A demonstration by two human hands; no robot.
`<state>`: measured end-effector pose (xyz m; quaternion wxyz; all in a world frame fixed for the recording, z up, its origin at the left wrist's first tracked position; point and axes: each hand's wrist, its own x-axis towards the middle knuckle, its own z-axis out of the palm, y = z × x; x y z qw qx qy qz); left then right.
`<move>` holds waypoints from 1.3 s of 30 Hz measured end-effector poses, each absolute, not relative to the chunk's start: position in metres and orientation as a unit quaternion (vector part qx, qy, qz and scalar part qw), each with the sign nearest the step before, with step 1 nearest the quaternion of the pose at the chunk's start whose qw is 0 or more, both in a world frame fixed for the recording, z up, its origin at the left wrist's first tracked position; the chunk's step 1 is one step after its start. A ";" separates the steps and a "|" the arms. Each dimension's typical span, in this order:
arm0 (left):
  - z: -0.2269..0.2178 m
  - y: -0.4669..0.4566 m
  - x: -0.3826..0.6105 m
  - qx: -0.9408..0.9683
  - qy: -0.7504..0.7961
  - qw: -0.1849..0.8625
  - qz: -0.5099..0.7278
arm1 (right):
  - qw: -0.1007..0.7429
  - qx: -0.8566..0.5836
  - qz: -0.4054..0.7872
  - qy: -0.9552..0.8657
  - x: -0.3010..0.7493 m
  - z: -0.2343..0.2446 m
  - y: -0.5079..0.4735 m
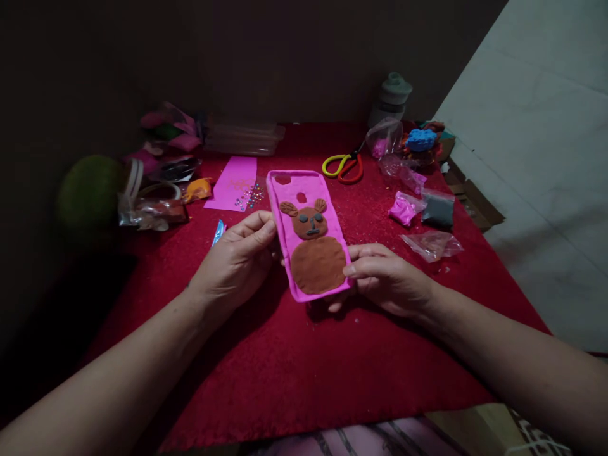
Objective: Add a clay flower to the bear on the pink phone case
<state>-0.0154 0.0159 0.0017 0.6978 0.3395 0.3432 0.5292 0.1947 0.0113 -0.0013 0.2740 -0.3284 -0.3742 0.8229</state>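
A pink phone case (327, 225) is held up tilted over the red cloth, its inner side or back covered with a flat clay bear. The bear has a brown head (310, 225) with two ridged ears, dark grey eyes, nose and mouth, and a large round brown body (318, 265) below. My left hand (249, 247) pinches the case's left edge between thumb and fingers. On the lower right edge, my right hand (380, 275) grips with the thumb on top and fingers underneath. The fingertips beneath the case are partly hidden.
Pink paper (232, 180) with small rhinestones (250, 195) lies behind my left hand. Scissors (342, 166) with yellow and red handles rest farther back. Bagged clay in pink (403, 209) and dark grey (437, 209) sits at right, near a bottle (393, 98). Plastic boxes (244, 138) stand behind.
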 end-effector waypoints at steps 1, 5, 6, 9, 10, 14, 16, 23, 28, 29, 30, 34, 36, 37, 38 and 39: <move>0.002 0.016 -0.015 0.340 0.343 0.699 0.528 | 0.273 -0.331 0.822 -0.374 0.195 -0.001 0.011; 0.003 0.015 -0.014 0.338 0.346 0.700 0.526 | 0.261 -0.340 0.819 -0.381 0.194 -0.001 0.011; 0.003 0.016 -0.014 0.338 0.347 0.700 0.525 | 0.257 -0.342 0.818 -0.384 0.193 -0.002 0.011; 0.002 0.016 -0.014 0.338 0.351 0.700 0.523 | 0.246 -0.350 0.812 -0.396 0.193 -0.002 0.011; 0.002 0.016 -0.014 0.337 0.351 0.700 0.522 | 0.242 -0.353 0.810 -0.401 0.193 -0.002 0.011; 0.002 0.015 -0.015 0.336 0.352 0.700 0.523 | 0.235 -0.360 0.802 -0.415 0.194 -0.002 0.010; 0.002 0.015 -0.015 0.335 0.352 0.700 0.524 | 0.234 -0.361 0.802 -0.415 0.194 -0.002 0.010; 0.003 0.015 -0.014 0.334 0.351 0.700 0.525 | 0.247 -0.357 0.813 -0.388 0.193 0.000 0.012; 0.005 0.014 -0.014 0.332 0.356 0.703 0.518 | 0.241 -0.368 0.805 -0.398 0.192 0.000 0.010; 0.006 0.013 -0.013 0.331 0.357 0.704 0.517 | 0.240 -0.372 0.802 -0.402 0.192 0.000 0.009; 0.006 0.013 -0.013 0.330 0.359 0.704 0.517 | 0.239 -0.375 0.799 -0.404 0.192 0.000 0.009; 0.006 0.013 -0.012 0.328 0.358 0.704 0.518 | 0.237 -0.379 0.797 -0.406 0.193 -0.001 0.007; 0.006 0.013 -0.013 0.328 0.356 0.704 0.519 | 0.238 -0.372 0.803 -0.402 0.193 -0.001 0.008; 0.006 0.013 -0.013 0.328 0.354 0.705 0.519 | 0.239 -0.366 0.807 -0.397 0.194 -0.001 0.009; 0.007 0.014 -0.014 0.329 0.353 0.705 0.520 | 0.242 -0.359 0.812 -0.392 0.194 -0.001 0.010; 0.007 0.014 -0.014 0.329 0.352 0.705 0.521 | 0.248 -0.352 0.816 -0.386 0.195 -0.001 0.011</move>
